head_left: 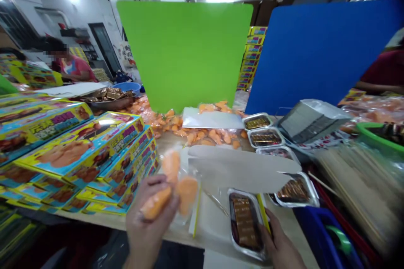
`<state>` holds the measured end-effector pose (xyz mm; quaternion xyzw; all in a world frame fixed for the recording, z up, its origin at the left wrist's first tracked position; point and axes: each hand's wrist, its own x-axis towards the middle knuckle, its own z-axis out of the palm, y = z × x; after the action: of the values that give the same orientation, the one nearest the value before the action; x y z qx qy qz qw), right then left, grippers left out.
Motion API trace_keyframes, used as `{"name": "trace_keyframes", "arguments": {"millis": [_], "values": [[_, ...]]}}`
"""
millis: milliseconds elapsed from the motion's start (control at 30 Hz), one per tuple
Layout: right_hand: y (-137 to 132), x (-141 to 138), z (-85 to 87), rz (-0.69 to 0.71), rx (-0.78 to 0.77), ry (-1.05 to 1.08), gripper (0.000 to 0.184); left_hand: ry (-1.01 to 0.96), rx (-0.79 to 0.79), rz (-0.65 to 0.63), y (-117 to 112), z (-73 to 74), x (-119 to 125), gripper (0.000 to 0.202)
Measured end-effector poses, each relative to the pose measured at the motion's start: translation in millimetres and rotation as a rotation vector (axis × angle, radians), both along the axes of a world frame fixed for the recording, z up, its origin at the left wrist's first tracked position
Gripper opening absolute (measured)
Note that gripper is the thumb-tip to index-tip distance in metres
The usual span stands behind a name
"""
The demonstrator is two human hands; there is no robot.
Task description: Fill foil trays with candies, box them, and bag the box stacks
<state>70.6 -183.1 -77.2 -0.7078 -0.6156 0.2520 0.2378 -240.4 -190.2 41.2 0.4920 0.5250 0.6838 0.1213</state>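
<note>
My left hand [150, 225] is closed around several orange pieces in clear wrappers [187, 193], held up left of an open carton [213, 225]. The pieces are slightly blurred. Inside the carton lies a foil tray [255, 254] with a brown wrapped packet [244, 220] in it. A thin wooden stick [217, 202] lies beside the tray. My right hand [280, 241] grips the carton's yellow-edged right wall, close against the tray; some of its fingers are hidden. The carton's pale lid flap [236, 166] is folded out away from me.
Stacked yellow printed boxes [104, 151] stand at left. Several foil trays [261, 136] line the right, near a blurred bundle of wooden sticks [356, 185] and a blue holder [331, 235]. Orange pieces [216, 136] lie before a green panel [189, 54]. Other people work beyond.
</note>
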Motion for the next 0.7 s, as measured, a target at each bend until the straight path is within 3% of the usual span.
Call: {"name": "trace_keyframes", "arguments": {"millis": [67, 133, 267, 400, 500, 567, 633, 700], "values": [[2, -2, 2.9, 0.023, -0.045, 0.008, 0.063, 0.134, -0.106, -0.128, -16, -13.1, 17, 0.012], [3, -6, 6.9, 0.047, -0.030, -0.008, 0.060, 0.238, -0.194, -0.190, -15, -26.9, 37, 0.012], [1, -12, 14.0, 0.040, 0.019, -0.046, 0.056, 0.500, -0.450, -0.126, -6, -54.4, 72, 0.038], [0, -13, 15.0, 0.049, 0.050, -0.059, 0.056, 0.773, -0.424, -0.118, -18, -77.3, 84, 0.062], [2, -10, 11.5, 0.076, 0.033, -0.067, 0.056, 0.852, -0.396, -0.243, -26, -78.7, 75, 0.056], [3, -8, 10.0, 0.095, 0.007, -0.065, 0.057, 0.839, -0.410, -0.319, -23, -72.5, 63, 0.040], [2, -9, 11.9, 0.105, 0.018, -0.044, 0.056, 0.782, -0.389, -0.251, -12, -66.1, 50, 0.028], [0, -11, 17.9, 0.100, 0.037, -0.019, 0.055, 0.680, -0.308, -0.082, 4, -63.8, 41, 0.031]]}}
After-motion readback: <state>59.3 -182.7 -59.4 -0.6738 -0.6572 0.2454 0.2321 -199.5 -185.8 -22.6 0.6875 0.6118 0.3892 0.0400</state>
